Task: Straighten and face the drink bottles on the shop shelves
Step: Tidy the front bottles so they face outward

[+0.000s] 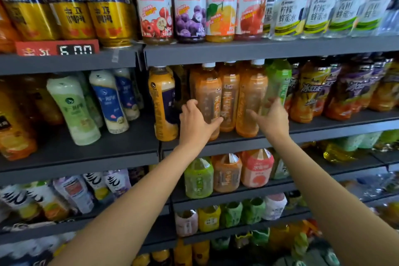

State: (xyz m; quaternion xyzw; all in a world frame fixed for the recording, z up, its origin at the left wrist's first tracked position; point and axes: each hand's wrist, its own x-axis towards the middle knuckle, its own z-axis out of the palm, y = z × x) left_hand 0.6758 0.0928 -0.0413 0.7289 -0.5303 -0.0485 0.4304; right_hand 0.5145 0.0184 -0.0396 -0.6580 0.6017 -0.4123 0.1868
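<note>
hands [195, 122] [272, 119] around orange bottles [230, 95]

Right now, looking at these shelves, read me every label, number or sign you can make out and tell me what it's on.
"6.00": red price tag on the top shelf edge.
"100%": purple grape juice bottle, top shelf.
"NFC": red-fruit juice bottle, near its base.
"柠檬 蜂蜜水": clear water bottle, top right.
Orange tea bottles between the hands: vertical text too blurred.
Lower shelves: labels too small or blurred.
</note>
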